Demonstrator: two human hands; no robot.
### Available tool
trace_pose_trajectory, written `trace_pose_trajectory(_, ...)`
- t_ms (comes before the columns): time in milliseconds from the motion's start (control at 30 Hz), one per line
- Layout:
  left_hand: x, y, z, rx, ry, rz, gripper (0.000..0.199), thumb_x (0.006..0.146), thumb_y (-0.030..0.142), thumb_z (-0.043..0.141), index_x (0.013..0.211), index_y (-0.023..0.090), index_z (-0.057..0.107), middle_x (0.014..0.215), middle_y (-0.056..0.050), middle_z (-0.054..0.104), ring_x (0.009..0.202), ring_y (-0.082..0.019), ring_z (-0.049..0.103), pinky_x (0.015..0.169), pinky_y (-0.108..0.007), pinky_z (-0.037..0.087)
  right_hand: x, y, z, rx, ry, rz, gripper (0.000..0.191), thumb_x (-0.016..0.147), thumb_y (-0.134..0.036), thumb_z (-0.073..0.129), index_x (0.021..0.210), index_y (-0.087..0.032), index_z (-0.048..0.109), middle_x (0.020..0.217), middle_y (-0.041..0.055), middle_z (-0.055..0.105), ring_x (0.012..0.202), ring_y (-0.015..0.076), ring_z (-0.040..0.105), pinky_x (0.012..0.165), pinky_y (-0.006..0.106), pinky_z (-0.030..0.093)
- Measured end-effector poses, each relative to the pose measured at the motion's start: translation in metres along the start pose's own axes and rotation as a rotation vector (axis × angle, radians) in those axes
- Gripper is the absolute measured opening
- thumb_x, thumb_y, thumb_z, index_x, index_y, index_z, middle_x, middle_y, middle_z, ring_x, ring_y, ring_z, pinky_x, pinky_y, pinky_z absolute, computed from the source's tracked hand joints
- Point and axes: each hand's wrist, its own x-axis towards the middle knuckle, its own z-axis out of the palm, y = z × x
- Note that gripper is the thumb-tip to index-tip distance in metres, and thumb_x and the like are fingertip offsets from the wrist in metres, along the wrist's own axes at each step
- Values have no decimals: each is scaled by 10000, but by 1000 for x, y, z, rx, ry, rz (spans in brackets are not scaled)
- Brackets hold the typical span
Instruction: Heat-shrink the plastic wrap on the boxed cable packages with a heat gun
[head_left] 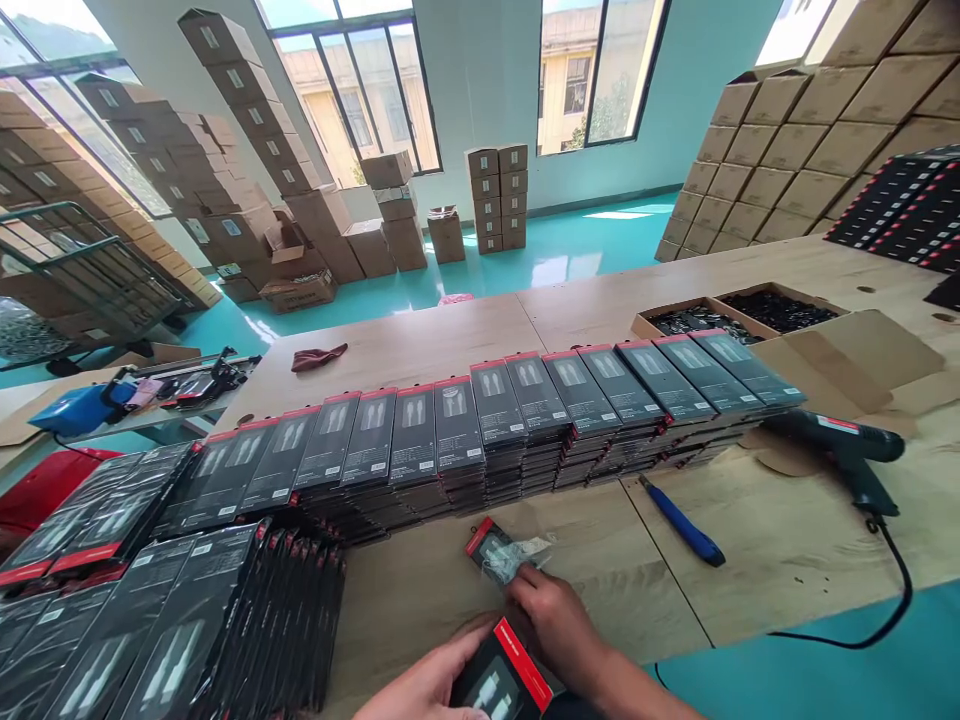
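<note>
Bright daylight from windows (592, 80), glare on teal floor (566, 268), stretched edges

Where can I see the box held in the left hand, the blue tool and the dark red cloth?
Held box (496, 682): head view, on its dark printed face.
Blue tool (684, 525): head view, middle of its handle.
Dark red cloth (316, 359): head view, its middle.

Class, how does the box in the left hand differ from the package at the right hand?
The box in the left hand shows its cable picture; the package by the right hand is partly covered by crumpled clear film. The box's red end points up-right in the picture, the package's up-left. Both are dark with a red end.
</note>
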Motion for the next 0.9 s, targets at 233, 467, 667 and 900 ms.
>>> trace_pose_trajectory(233,6,1,-3,-28,-22,-81,914,670,388,787,1496,263,415,1447,-26,547,1279,-322,469,1110,-411,307,-1,1,0,92,-110,6,84,777,-130,662,753,-202,625,814,26,671,668,195,602,581,276,372)
trace_pose_trajectory(467,8,8,5,-105,15,-80,764,723,549,703,1382,191,558,1207,-53,659,1065,-288,541,934,-353,410,0,3,-3,377,5,286,187,704,-41,504,733,-193,609,767,27,626,675,179,586,589,254,404)
trace_pose_trajectory(667,4,3,7,-63,70,-86,699,740,412,695,1394,222,540,1274,-48,638,1145,-307,526,1030,-395,377,2,8,3,596,92,468,58,725,-153,531,711,-195,568,612,-20,530,567,164,516,519,243,386)
trace_pose_trajectory(900,1,-20,11,39,299,-147,722,714,233,663,1401,188,446,1335,-91,585,1218,-304,497,1092,-426,322,2,-6,-7,636,67,401,104,748,-147,538,704,-185,624,640,-2,566,595,170,545,538,247,410)
